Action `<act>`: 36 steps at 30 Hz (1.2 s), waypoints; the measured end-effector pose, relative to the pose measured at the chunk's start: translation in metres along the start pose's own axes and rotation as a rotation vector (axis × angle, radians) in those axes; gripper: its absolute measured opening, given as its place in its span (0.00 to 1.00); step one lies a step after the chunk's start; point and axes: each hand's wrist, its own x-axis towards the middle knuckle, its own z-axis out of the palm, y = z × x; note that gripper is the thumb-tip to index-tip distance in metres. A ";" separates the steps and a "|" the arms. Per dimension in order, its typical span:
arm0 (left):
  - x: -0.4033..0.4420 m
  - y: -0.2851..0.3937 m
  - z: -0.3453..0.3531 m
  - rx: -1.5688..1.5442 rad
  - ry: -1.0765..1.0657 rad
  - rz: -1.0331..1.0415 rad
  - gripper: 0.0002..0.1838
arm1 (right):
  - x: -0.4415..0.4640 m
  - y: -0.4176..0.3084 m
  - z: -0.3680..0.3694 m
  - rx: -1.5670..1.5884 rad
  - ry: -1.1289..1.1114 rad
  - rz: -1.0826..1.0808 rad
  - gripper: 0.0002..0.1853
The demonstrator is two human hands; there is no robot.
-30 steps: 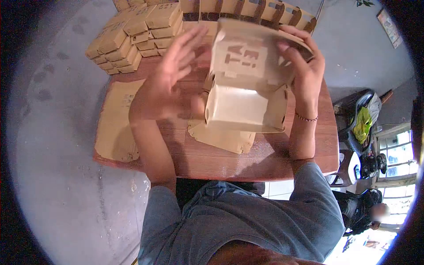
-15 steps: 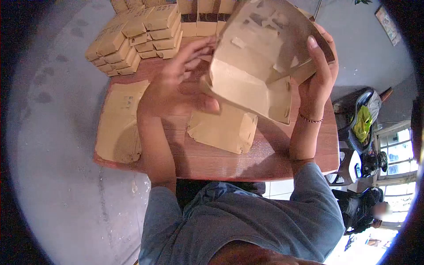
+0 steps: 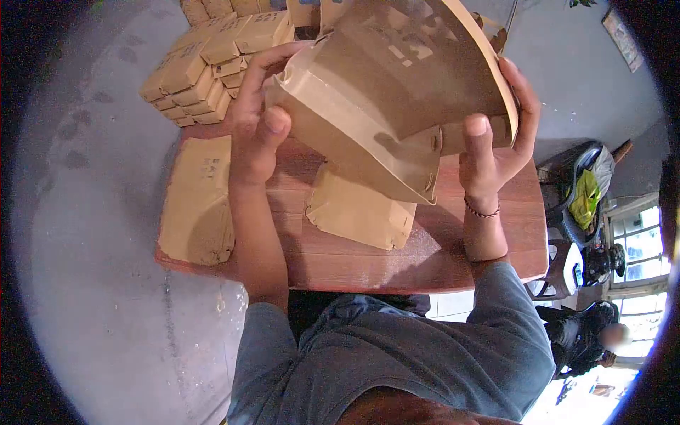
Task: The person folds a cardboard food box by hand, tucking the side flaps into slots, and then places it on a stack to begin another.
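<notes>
Between my two hands, raised above the table, is an open brown cardboard box (image 3: 354, 106) with its lid folded back and its inside facing me. My left hand (image 3: 258, 131) is closed on the box's left corner, thumb in front and fingers behind. On the other side, my right hand (image 3: 499, 142) grips the lid's right edge, fingers behind it and thumb up in front. Under the held box, another brown cardboard piece (image 3: 361, 212) lies on the table, partly covered from view. A flat stack of brown cardboard (image 3: 198, 205) lies left of my left forearm.
Stacked closed boxes (image 3: 205, 64) stand at the table's back left, with more behind the held box. The reddish wooden table (image 3: 326, 273) ends close to my body. A grey wall (image 3: 106, 212) runs along the left. At right are a white chair (image 3: 559, 269) and a person (image 3: 581, 333).
My left hand has moved up and left from beside the box to grip its left corner. The box has turned and shifted left, and my right thumb has moved lower on it.
</notes>
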 end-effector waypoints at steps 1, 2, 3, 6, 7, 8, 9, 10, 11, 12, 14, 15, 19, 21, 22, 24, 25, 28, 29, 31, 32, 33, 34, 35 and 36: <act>0.001 0.000 0.000 -0.015 -0.002 0.007 0.53 | 0.000 0.000 0.001 -0.013 0.040 0.033 0.33; 0.002 0.000 0.002 -0.014 -0.001 0.009 0.53 | 0.001 0.000 0.001 -0.012 0.039 0.031 0.33; 0.003 0.002 0.005 -0.009 -0.009 0.022 0.53 | 0.002 0.000 0.001 0.022 0.062 0.092 0.32; 0.005 0.000 0.004 0.004 -0.018 0.046 0.52 | 0.004 0.001 0.000 0.043 0.072 0.131 0.30; 0.005 -0.002 0.003 0.011 -0.021 0.055 0.52 | 0.003 0.002 -0.002 0.030 0.062 0.111 0.30; 0.004 -0.003 0.003 0.011 -0.020 0.056 0.52 | 0.002 0.003 -0.003 0.017 0.051 0.090 0.29; 0.003 -0.003 0.002 0.013 -0.003 0.054 0.50 | 0.001 0.004 -0.006 -0.078 -0.009 -0.024 0.30; 0.003 -0.004 0.000 0.014 0.013 0.053 0.48 | -0.004 0.003 0.000 -0.003 -0.003 -0.036 0.33; 0.001 -0.005 -0.002 0.014 0.012 0.052 0.48 | -0.006 0.005 -0.002 -0.034 -0.062 -0.102 0.34; 0.000 -0.008 -0.004 -0.022 0.054 0.044 0.45 | -0.007 0.006 -0.003 -0.064 -0.120 -0.166 0.35; 0.000 -0.009 -0.004 -0.057 0.094 0.035 0.43 | -0.008 0.004 -0.001 -0.121 -0.155 -0.215 0.37; 0.000 -0.008 -0.002 -0.032 0.122 0.027 0.41 | -0.010 0.003 -0.001 -0.124 -0.174 -0.219 0.37; -0.002 -0.001 0.003 0.010 0.205 -0.073 0.36 | -0.013 0.003 0.006 -0.078 -0.208 -0.261 0.38; -0.002 -0.002 0.005 0.034 0.234 -0.063 0.35 | -0.015 0.001 0.006 -0.074 -0.216 -0.254 0.38; -0.002 -0.003 0.005 0.059 0.262 -0.054 0.35 | -0.017 0.000 0.004 -0.135 -0.282 -0.254 0.40; -0.002 -0.008 0.002 0.094 0.285 -0.041 0.34 | -0.017 0.000 0.005 -0.196 -0.347 -0.254 0.43; -0.001 -0.008 0.002 0.129 0.307 -0.027 0.33 | -0.015 0.001 0.008 -0.156 -0.367 -0.302 0.44; -0.001 -0.001 0.013 0.002 0.345 -0.069 0.31 | -0.015 0.003 0.015 -0.102 -0.394 -0.357 0.45; 0.000 0.001 0.014 0.002 0.345 -0.069 0.31 | -0.016 0.003 0.018 -0.089 -0.400 -0.364 0.45; 0.000 0.002 0.015 -0.031 0.383 -0.092 0.30 | -0.019 0.002 0.021 -0.046 -0.413 -0.315 0.45; 0.000 0.002 0.016 -0.031 0.384 -0.092 0.30 | -0.020 0.004 0.021 -0.045 -0.414 -0.315 0.45; -0.001 0.002 0.017 -0.006 0.410 -0.095 0.29 | -0.021 0.005 0.021 -0.044 -0.409 -0.315 0.45; -0.002 0.002 0.018 0.020 0.434 -0.098 0.29 | -0.022 0.006 0.021 -0.042 -0.404 -0.314 0.45; -0.003 0.004 0.020 0.020 0.436 -0.098 0.29 | -0.024 0.007 0.021 -0.042 -0.405 -0.314 0.45; -0.003 0.006 0.022 0.042 0.437 -0.093 0.28 | -0.024 0.008 0.021 -0.044 -0.388 -0.317 0.44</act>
